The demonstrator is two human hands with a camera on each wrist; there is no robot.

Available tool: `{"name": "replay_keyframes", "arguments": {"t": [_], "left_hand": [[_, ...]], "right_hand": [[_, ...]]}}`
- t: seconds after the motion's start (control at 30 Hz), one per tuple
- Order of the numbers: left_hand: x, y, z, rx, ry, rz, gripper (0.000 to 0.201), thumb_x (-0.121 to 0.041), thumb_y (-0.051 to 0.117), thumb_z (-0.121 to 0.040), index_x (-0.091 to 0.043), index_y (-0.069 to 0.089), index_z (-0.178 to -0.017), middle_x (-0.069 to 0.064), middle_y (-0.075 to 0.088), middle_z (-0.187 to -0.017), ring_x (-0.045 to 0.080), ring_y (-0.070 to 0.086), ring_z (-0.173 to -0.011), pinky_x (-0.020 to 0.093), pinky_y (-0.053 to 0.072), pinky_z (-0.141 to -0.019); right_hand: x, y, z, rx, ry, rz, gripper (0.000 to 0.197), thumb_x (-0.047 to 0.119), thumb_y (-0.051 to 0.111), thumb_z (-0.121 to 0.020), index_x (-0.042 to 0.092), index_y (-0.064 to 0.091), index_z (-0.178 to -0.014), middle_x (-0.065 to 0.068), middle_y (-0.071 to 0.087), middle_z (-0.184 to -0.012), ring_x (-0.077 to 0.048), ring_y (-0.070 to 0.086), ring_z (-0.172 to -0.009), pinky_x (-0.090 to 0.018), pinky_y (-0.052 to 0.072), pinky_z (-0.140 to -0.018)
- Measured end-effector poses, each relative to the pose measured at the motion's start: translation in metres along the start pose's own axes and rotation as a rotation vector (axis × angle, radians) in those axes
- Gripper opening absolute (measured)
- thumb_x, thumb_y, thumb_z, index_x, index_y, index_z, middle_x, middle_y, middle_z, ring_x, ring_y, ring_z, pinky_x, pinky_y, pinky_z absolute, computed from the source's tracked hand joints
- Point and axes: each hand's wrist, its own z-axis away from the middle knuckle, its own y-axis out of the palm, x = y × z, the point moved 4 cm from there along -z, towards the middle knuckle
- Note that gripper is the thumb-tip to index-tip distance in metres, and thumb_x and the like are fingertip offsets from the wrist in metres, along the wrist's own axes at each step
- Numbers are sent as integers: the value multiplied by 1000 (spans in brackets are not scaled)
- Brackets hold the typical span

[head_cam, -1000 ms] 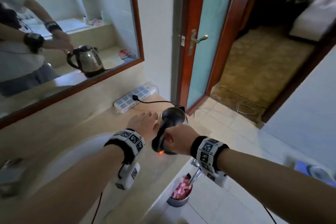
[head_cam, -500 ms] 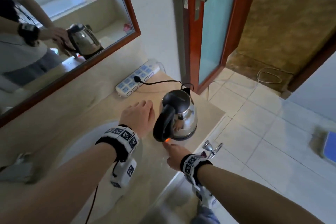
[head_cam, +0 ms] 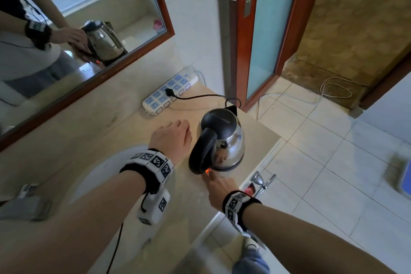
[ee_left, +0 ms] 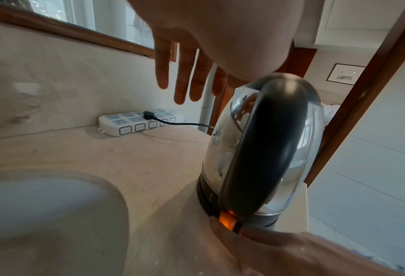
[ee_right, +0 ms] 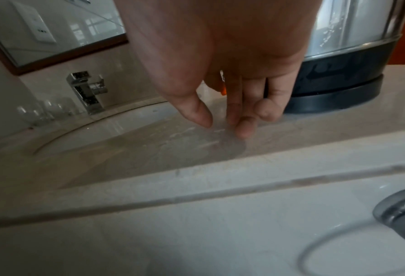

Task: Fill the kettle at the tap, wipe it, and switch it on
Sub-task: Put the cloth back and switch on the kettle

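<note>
Home or hotel bathroom: stone vanity counter [head_cam: 124,122] with inset basin [ee_left: 43,209], chrome tap [ee_right: 86,91], wood-framed mirror [head_cam: 89,29], tiled floor [head_cam: 322,162], door [head_cam: 264,29] open onto carpeted room.

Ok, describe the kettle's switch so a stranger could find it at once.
Start at the counter under the mirror; the kettle stands near its right end, by the door. Follow the black handle down to the base. The switch is the small tab there, the only part glowing orange, with the right hand at it.

Head view high, looking down, both wrist views low and close, all sharing the kettle [head_cam: 222,140] base.
</note>
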Motion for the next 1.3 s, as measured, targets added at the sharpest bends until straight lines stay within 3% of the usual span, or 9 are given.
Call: {"name": "replay_keyframes", "arguments": {"t": [0.17, 0.33, 0.6, 0.97, 1.3], "left_hand": [[-3, 4, -1, 13, 18, -4, 24, -34, 36, -97, -20, 54, -104, -2, 62, -96, 21, 60, -88, 35, 48, -74], [2, 4, -2, 18, 22, -21, 23, -34, 35, -97, -20, 53, -102, -2, 62, -96, 20, 60, -87, 35, 47, -75], [9, 2, -6, 17, 23, -55, 25, -33, 36, -96, -19, 54, -103, -2, 62, -95, 21, 60, -86, 34, 47, -72], [11, 8, -6, 44, 46, -50, 25, -35, 34, -97, -20, 54, -104, -4, 62, -95, 18, 59, -86, 33, 49, -75], [16, 9, -5, 40, 53, -51, 26, -35, 35, -96, -19, 55, -103, -4, 63, -95, 18, 59, -85, 33, 48, -74]], "right_hand": [[9, 4, 1, -41, -9, -2, 74, 1, 49, -83, 7, 20, -151, -16, 34, -147, -37, 59, -94, -35, 31, -64], [10, 5, 10, -28, -24, 39, 85, 4, 52, -83, 6, 5, -153, -15, 6, -161, -37, 62, -82, -34, 34, -59], [9, -10, 2, 7, -51, 80, 65, 3, 52, -84, 4, 28, -144, -17, 46, -139, -38, 65, -88, -34, 34, -61], [6, -12, 3, 6, -70, 106, 71, 1, 51, -84, 6, 21, -149, -19, 49, -135, -38, 65, -88, -33, 35, -63], [8, -16, 6, -9, -67, 119, 69, 1, 50, -85, 7, 23, -148, -17, 50, -134, -36, 65, -90, -32, 35, -64]]}}
